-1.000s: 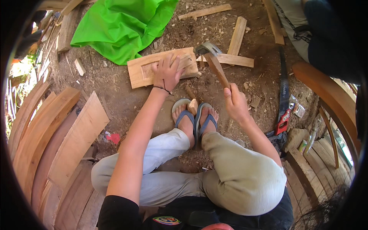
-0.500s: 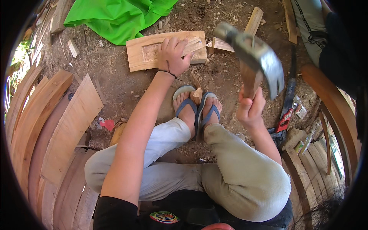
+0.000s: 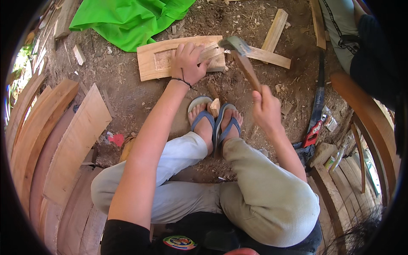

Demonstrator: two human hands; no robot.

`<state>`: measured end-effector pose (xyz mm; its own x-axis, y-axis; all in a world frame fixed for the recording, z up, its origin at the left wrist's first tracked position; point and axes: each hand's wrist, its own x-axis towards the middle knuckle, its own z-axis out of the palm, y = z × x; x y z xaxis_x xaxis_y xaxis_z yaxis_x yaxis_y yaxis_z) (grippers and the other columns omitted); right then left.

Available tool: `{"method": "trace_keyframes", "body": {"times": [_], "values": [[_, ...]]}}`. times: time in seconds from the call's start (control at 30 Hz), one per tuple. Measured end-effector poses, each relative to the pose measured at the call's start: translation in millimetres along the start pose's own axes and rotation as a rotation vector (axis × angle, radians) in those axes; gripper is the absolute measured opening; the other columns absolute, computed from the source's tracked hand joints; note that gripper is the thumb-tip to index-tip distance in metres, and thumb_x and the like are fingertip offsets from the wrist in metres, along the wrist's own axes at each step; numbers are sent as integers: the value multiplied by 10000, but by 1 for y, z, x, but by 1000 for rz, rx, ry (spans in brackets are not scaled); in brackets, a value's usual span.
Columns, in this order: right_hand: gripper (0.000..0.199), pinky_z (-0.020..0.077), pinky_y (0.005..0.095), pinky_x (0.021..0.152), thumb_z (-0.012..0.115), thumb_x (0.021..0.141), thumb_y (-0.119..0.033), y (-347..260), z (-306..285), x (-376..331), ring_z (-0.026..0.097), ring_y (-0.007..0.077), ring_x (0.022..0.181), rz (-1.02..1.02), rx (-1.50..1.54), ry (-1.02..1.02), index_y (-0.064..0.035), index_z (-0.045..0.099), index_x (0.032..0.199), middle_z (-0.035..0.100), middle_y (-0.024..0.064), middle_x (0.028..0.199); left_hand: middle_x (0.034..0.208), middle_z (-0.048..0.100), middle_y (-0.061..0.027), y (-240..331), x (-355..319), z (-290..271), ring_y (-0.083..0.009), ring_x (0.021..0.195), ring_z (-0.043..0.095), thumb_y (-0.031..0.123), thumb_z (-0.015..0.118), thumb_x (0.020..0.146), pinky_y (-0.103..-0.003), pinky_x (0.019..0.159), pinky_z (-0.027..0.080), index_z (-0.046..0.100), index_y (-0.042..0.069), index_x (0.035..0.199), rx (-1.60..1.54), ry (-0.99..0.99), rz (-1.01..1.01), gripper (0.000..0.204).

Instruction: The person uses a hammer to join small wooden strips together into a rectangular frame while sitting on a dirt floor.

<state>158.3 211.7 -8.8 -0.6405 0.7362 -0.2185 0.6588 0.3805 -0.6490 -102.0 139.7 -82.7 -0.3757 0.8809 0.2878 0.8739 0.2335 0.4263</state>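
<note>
My left hand (image 3: 188, 63) is closed on a small pale wood block (image 3: 211, 52), pressing it over the right part of a thick, slightly curved board (image 3: 146, 67). A shallow rectangular recess (image 3: 162, 59) is cut into that board, partly hidden by my fingers. My right hand (image 3: 267, 108) grips the wooden handle of a claw hammer (image 3: 246, 70). The hammer's metal head is down beside the block's right end; whether they touch I cannot tell.
A green cloth (image 3: 127, 21) lies beyond the board. Wood strips (image 3: 272, 57) lie to its right. A red-handled saw (image 3: 316, 106) rests farther right, near another person's leg (image 3: 340, 29). Planks (image 3: 76, 144) lean at my left. A wood scrap (image 3: 215, 107) sits between my sandalled feet.
My right hand has swung the hammer down and left from a raised position, to beside the wood block. My left hand keeps its hold on the block.
</note>
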Motion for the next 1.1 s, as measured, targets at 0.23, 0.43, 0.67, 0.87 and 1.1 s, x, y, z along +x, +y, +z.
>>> {"method": "trace_keyframes", "body": {"times": [0.23,0.43,0.67,0.87,1.1], "values": [[339,493,426,568,506,981,-343,-3,1,2,635,395,640,-124,-13,45,-16,537,1064,596,185,708,919,565,-20,-6,-7,1,-242,903,531,291,783,625,-406,745,396,678,128,1006,28,-82,-24,427],[378,484,444,559,463,994,-389,-28,-25,-6,646,390,663,-241,228,124,-17,527,1016,590,197,696,911,566,-32,-9,-6,2,-250,897,533,299,775,635,-394,737,401,672,140,1021,36,-31,-30,430],[346,392,374,458,448,1009,-357,12,1,-31,524,246,473,9,174,100,-18,515,1021,496,117,578,1020,573,-78,4,-4,-3,-306,912,529,309,726,735,-405,749,448,608,104,1093,212,-138,28,430],[276,442,474,553,492,987,-309,19,-37,-36,602,438,652,77,213,176,-40,521,1043,590,211,700,1007,588,-106,-11,31,-11,-257,897,583,469,660,849,-385,752,490,572,59,1085,105,-462,-132,481],[316,490,545,644,501,956,-387,68,-6,-92,643,428,762,449,-247,19,-80,522,1025,665,207,825,1020,518,-50,17,61,-113,-151,849,528,612,570,870,-307,686,482,442,12,1297,-1548,-758,-706,747]]}}
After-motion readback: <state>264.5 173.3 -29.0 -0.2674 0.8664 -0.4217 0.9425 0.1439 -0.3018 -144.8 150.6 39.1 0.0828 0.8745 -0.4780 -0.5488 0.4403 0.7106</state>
